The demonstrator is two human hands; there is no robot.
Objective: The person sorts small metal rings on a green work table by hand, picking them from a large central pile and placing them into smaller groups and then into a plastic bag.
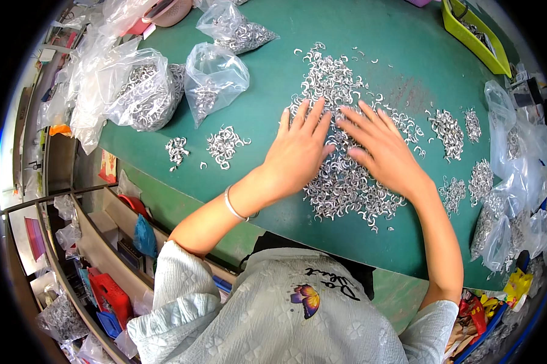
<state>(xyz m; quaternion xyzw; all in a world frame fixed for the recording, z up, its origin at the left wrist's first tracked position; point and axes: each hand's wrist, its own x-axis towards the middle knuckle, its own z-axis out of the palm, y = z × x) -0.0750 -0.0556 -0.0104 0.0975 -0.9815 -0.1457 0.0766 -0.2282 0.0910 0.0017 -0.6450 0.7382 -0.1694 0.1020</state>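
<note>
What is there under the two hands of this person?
Between the left hand and the right hand, a pile of small, curved silvery pieces shows on the green table. What lies directly beneath the hands is covered and cannot be seen.

This is a workshop for small metal parts. A broad green table (370, 27) carries a heap of curved metal pieces (349, 191), with smaller piles (447, 134) near its right edge. Filled clear bags (149, 100) crowd the far left corner. Below the left edge, compartmented shelving (76, 242) holds what may be more bagged parts (64, 318).
</note>
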